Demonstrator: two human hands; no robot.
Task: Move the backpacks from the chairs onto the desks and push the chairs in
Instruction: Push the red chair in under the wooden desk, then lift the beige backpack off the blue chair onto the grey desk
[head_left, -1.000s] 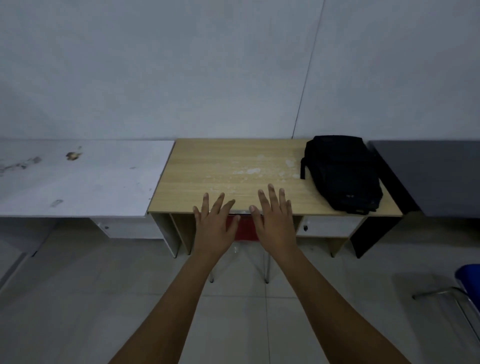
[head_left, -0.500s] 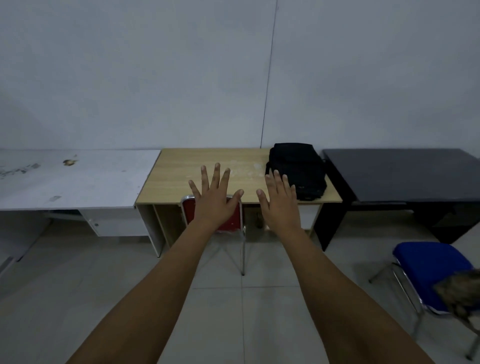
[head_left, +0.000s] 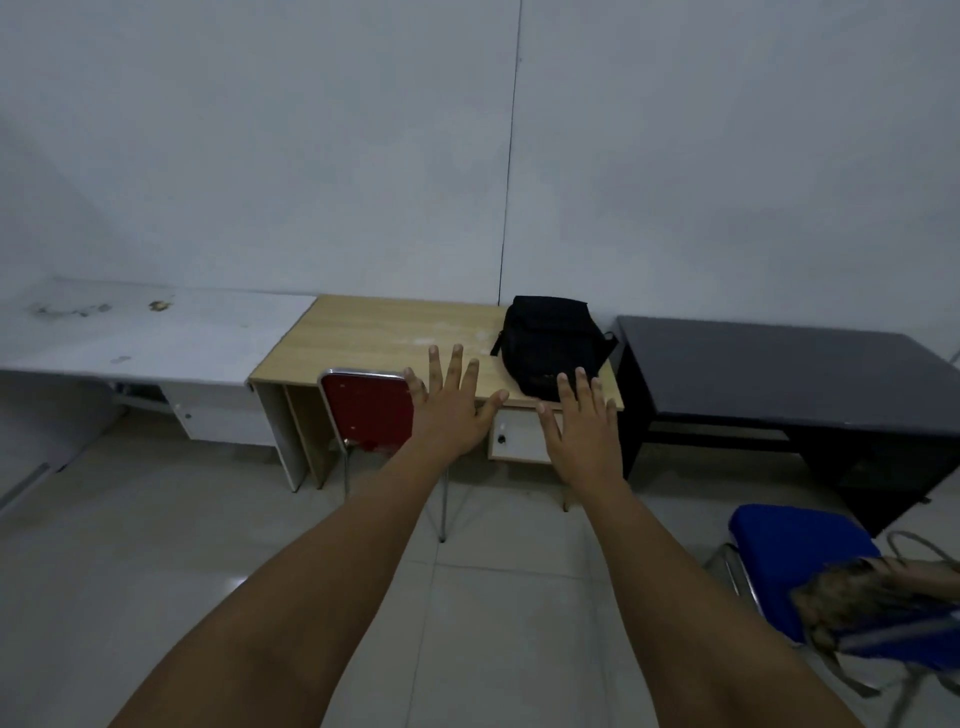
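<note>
Two hands spread wide and empty, left hand (head_left: 451, 410) and right hand (head_left: 582, 423); next backpack (head_left: 872, 597) on blue chair (head_left: 795, 561) near right, nearer right hand

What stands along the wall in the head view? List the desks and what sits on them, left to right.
white desk → wooden desk → black backpack on the wooden desk's right end → black desk
</note>
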